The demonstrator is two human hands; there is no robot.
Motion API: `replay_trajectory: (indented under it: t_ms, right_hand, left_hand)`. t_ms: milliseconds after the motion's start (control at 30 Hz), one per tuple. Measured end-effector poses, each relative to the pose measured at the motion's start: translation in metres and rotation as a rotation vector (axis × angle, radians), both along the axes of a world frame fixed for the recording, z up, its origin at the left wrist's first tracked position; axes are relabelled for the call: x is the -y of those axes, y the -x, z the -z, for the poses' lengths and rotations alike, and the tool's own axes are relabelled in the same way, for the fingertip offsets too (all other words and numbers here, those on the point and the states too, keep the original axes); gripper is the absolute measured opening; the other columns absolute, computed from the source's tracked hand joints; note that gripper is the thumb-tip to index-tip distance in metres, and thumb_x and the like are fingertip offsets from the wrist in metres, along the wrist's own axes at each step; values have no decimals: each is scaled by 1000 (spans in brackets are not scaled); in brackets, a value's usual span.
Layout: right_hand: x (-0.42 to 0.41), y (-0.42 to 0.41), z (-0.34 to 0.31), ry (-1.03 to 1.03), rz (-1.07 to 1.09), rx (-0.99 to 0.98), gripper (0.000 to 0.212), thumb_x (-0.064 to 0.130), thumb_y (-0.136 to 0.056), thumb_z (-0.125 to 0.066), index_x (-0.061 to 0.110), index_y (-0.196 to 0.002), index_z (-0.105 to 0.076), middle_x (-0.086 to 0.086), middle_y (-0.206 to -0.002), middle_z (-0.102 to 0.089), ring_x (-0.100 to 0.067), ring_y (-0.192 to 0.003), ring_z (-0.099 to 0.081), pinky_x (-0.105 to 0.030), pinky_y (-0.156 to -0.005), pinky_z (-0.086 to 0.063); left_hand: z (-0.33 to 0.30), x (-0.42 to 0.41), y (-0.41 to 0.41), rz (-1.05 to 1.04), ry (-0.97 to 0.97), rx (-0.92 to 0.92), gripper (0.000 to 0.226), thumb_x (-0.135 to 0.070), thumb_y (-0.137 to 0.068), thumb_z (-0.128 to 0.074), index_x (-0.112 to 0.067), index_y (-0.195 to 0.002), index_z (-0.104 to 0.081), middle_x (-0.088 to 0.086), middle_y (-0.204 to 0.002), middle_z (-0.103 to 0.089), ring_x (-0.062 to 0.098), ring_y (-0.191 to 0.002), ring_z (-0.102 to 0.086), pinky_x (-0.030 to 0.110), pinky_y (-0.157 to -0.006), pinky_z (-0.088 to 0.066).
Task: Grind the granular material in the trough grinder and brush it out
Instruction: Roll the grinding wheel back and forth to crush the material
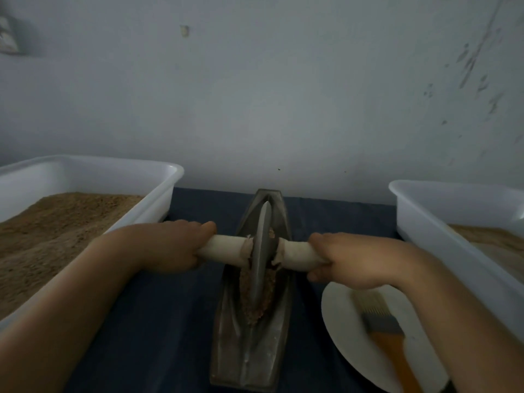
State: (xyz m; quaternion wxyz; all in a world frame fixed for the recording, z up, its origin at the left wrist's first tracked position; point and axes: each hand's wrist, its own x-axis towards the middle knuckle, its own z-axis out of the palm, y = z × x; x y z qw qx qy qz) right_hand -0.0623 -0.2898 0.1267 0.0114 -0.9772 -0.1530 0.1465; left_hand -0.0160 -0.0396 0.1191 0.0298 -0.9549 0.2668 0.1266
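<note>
Both forearms reach in, left hand (173, 245) and right hand (348, 260) each wrapped round an end of the handle (226, 248), which lies crosswise. Between them the wheel (262, 251) sits in the trough (252, 336), whose grain-filled (256, 296) groove runs straight away from the person, so rolling goes along it.

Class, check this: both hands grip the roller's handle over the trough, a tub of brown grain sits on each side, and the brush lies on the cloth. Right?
Not quite. The head view shows the brush lying on the white plate, not on the cloth. The rest stands.

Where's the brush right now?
In the head view, the brush lies on the white plate at lower right, beneath the right hand.
</note>
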Motion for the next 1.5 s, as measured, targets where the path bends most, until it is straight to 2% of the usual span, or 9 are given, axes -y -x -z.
replay_trajectory:
  t_ms: [200, 400, 500, 600, 800, 933, 1100, 1267, 1500]
  right_hand:
    - [2, -31, 26, 29, 69, 371, 24, 28, -95, -48, 12, -112, -42, -5, -111, -50, -22, -96, -46, -31, -71, -27]
    - [9, -60, 48, -14, 69, 735, 28, 18, -90, -53, 14, -118, -47, -4, -114, -52, -23, -105, -45, -32, -78, -25]
    - [5, -60, 48, 18, 42, 799, 33, 14, -89, -52, 13, -122, -48, -5, -116, -53, -24, -107, -46, -32, -81, -27]
    - [2, -55, 44, 58, 43, 759, 34, 16, -89, -50, 12, -122, -45, -6, -117, -51, -24, -108, -45, -33, -83, -29]
    - [0, -26, 24, 16, 54, 315, 28, 31, -95, -50, 13, -115, -42, -4, -114, -50, -20, -95, -46, -31, -74, -28]
    - [-2, -4, 6, -2, 11, 79, 25, 38, -94, -52, 19, -100, -35, 4, -91, -43, -13, -84, -42, -21, -58, -30]
    - [-4, 1, 0, 15, -7, 12, 29, 37, -95, -51, 16, -111, -40, 3, -91, -42, -10, -79, -42, -17, -55, -29]
    - [-2, -21, 12, 2, 52, 219, 21, 32, -95, -50, 15, -105, -42, -1, -100, -47, -16, -86, -42, -29, -68, -28]
    - [9, -55, 46, 23, 71, 680, 27, 17, -90, -51, 15, -117, -45, -4, -113, -50, -24, -104, -45, -32, -75, -24]
  left_hand:
    - [37, 11, -33, -80, 88, 497, 35, -30, -93, -50, -19, -124, -37, 2, -123, -46, 19, -113, -44, 32, -96, -33]
    - [60, 15, -48, -16, 356, 863, 36, -5, -70, -76, 0, -103, -62, 18, -92, -59, 36, -77, -56, 43, -72, -45]
    - [66, 14, -51, -35, 352, 839, 36, -5, -72, -76, 0, -105, -61, 19, -93, -59, 36, -77, -55, 43, -72, -45]
    - [64, 9, -49, -55, 311, 728, 38, -22, -88, -62, -9, -122, -51, 12, -112, -55, 28, -97, -51, 36, -86, -38]
    - [38, 5, -25, -15, 104, 524, 37, -41, -93, -48, -24, -123, -35, -4, -122, -48, 12, -108, -48, 27, -94, -36]
    - [11, 4, -4, 2, -50, 200, 27, -37, -94, -49, -28, -111, -30, -5, -115, -48, 8, -98, -45, 23, -89, -36]
    - [0, 2, 1, -1, -61, 2, 26, -30, -96, -49, -30, -103, -24, -10, -97, -40, 5, -91, -42, 20, -84, -36]
    - [20, 10, -18, -63, 27, 261, 33, -28, -95, -49, -20, -123, -34, 1, -125, -46, 16, -112, -45, 29, -96, -37]
    - [53, 17, -45, -78, 192, 732, 37, -22, -90, -55, -12, -124, -46, 9, -116, -50, 27, -103, -47, 36, -90, -34]
